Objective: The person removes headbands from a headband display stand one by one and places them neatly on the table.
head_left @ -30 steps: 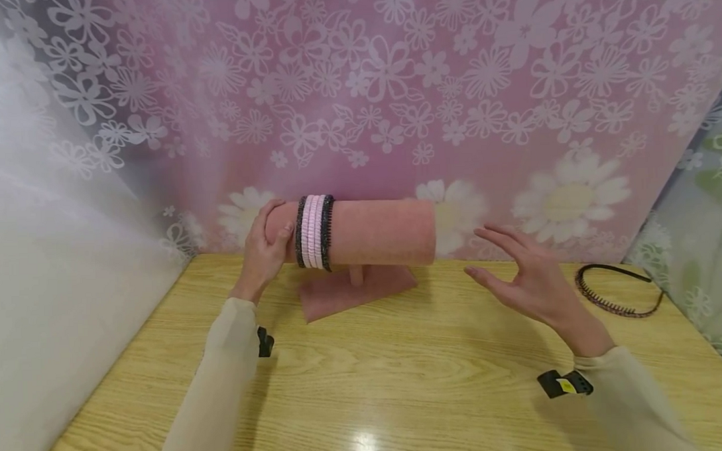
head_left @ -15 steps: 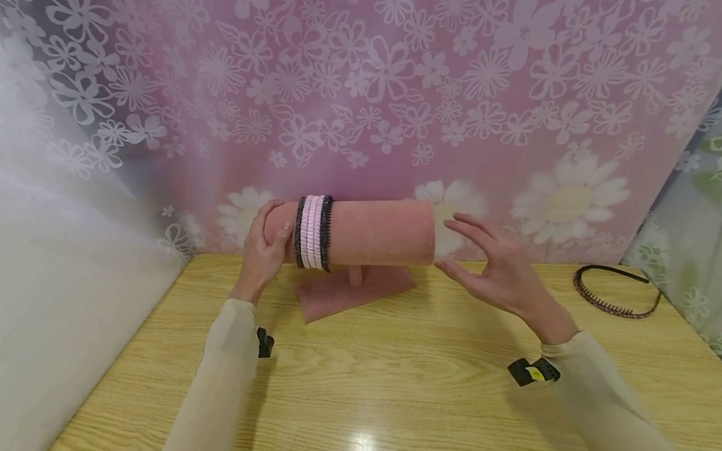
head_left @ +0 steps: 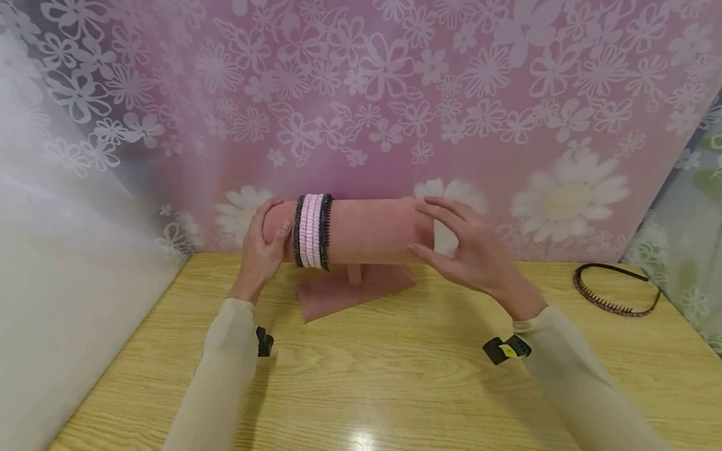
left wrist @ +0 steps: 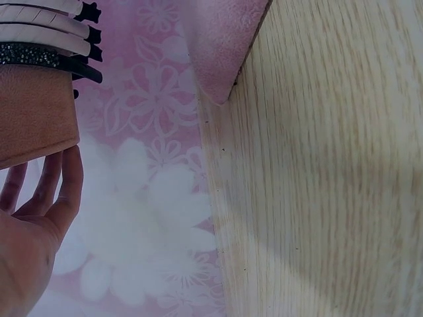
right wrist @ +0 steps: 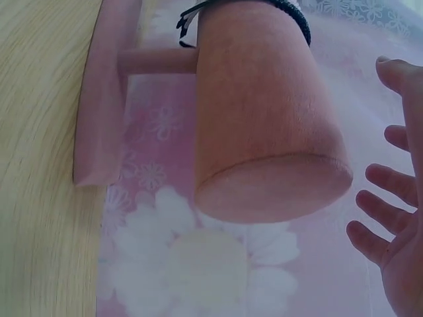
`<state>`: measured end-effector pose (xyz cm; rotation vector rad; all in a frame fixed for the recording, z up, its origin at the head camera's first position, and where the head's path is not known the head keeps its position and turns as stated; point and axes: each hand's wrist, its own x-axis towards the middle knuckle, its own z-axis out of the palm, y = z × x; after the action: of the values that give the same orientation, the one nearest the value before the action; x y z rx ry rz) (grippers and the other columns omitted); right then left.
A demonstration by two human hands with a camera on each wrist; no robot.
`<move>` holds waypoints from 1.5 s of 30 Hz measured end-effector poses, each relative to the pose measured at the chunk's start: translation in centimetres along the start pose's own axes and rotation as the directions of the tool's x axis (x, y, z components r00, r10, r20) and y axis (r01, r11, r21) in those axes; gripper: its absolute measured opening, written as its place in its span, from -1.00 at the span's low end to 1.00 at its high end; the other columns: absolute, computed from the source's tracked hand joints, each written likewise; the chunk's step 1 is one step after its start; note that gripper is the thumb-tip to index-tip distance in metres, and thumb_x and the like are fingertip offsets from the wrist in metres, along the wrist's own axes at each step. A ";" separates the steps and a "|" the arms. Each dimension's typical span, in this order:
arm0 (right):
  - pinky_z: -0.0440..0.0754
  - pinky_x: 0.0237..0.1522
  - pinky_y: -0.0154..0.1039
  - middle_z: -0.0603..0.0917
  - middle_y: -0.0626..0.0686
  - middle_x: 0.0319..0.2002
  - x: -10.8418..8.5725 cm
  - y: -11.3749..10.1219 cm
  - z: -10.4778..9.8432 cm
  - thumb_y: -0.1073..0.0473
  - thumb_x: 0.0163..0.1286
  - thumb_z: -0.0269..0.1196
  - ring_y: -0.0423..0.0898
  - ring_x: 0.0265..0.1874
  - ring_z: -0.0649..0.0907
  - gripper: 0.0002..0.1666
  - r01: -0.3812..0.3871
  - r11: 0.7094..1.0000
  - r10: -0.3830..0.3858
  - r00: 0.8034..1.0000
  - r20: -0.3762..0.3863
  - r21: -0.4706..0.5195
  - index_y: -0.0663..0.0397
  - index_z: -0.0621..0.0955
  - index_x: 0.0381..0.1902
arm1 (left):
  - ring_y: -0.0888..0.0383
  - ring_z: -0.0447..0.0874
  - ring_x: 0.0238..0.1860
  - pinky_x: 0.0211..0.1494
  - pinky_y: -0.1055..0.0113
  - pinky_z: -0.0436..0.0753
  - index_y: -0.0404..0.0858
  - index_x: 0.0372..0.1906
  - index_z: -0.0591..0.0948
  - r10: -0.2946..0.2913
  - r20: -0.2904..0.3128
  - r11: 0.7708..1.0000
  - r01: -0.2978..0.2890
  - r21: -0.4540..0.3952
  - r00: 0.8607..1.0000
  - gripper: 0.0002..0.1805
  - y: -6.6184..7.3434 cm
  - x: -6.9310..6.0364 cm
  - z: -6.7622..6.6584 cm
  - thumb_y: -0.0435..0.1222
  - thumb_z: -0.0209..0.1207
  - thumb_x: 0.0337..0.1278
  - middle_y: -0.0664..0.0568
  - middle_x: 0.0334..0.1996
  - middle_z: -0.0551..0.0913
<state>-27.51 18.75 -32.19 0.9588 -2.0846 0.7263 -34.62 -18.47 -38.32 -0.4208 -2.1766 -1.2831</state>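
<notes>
A pink, fabric-covered headband stand [head_left: 373, 232] holds a horizontal cylinder on a short post above a flat base. Round the cylinder's left part sit several headbands: pale pink ones [head_left: 311, 231] side by side, flanked by dark glittery ones [head_left: 325, 233]. My left hand [head_left: 259, 252] grips the cylinder's left end, thumb in front and fingers behind; in the left wrist view its fingertips meet the end's rim. My right hand [head_left: 478, 251], fingers parted and lightly bent, is at the cylinder's right end. In the right wrist view that hand [right wrist: 396, 224] appears apart from the cylinder.
A dark toothed headband [head_left: 602, 303] lies on the wooden table [head_left: 366, 384] at the right. A pink flowered curtain [head_left: 357, 106] hangs close behind the stand. A white wall covering [head_left: 52, 263] borders the left side.
My right hand has moved left, from over the table to the cylinder's right end. The left hand keeps its grip, and the stand and headbands have stayed put.
</notes>
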 end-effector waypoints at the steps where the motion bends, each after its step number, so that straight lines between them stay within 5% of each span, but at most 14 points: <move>1: 0.52 0.29 0.18 0.62 0.23 0.28 0.3 0.0 0.1 0.17 0.08 0.56 0.17 0.30 0.58 -0.25 0.002 1.000 -0.002 1.000 -0.002 0.005 0.13 0.62 0.27 | -0.13 0.45 0.38 0.38 -0.23 0.40 0.02 0.47 0.39 0.000 0.000 1.000 0.000 0.002 1.000 -0.22 0.0 0.0 0.0 0.36 0.03 0.32 -0.01 0.46 0.42; 20: 0.49 0.34 0.09 0.65 0.16 0.21 4.4 -0.3 2.5 -0.04 0.23 0.47 0.09 0.26 0.59 -0.34 0.027 1.000 -0.027 0.997 0.073 -0.004 0.07 0.64 0.25 | -0.13 0.45 0.38 0.38 -0.23 0.40 0.02 0.46 0.40 0.011 -0.006 1.000 -0.011 -0.012 1.000 -0.26 -0.3 0.4 0.3 0.30 0.06 0.34 -0.02 0.46 0.43; 27: 0.51 0.34 0.12 0.64 0.18 0.23 5.9 -0.6 3.8 -0.10 0.25 0.44 0.12 0.27 0.59 -0.34 -0.018 1.000 0.021 0.991 0.129 -0.024 0.07 0.64 0.24 | -0.12 0.44 0.39 0.40 -0.23 0.38 0.02 0.46 0.40 0.011 -0.012 1.000 -0.011 -0.016 1.000 -0.32 -0.3 0.3 0.1 0.23 0.09 0.37 -0.01 0.46 0.42; 39: 0.50 0.37 -0.03 0.62 0.03 0.29 7.7 -1.8 5.9 -0.23 0.36 0.31 -0.01 0.33 0.55 -0.34 -0.064 0.996 0.077 0.965 0.251 -0.058 -0.10 0.58 0.33 | -0.12 0.48 0.34 0.37 -0.20 0.41 -0.01 0.45 0.41 0.013 0.002 0.999 -0.013 -0.041 1.000 -0.29 -0.4 -0.2 0.3 0.26 0.10 0.35 -0.03 0.42 0.47; 45: 0.47 0.39 -0.06 0.56 -0.08 0.36 8.6 -2.3 6.6 -0.38 0.41 0.19 -0.10 0.39 0.51 -0.30 -0.130 0.985 0.160 0.928 0.336 -0.110 -0.27 0.52 0.39 | -0.12 0.46 0.35 0.37 -0.21 0.40 0.01 0.46 0.40 0.010 0.002 1.000 -0.010 -0.022 1.000 -0.27 -0.4 0.0 0.0 0.29 0.08 0.34 -0.03 0.44 0.44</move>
<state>-32.13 9.27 -28.79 0.9432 -2.4937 0.5668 -34.87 -18.68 -38.59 -0.4414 -2.1618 -1.3030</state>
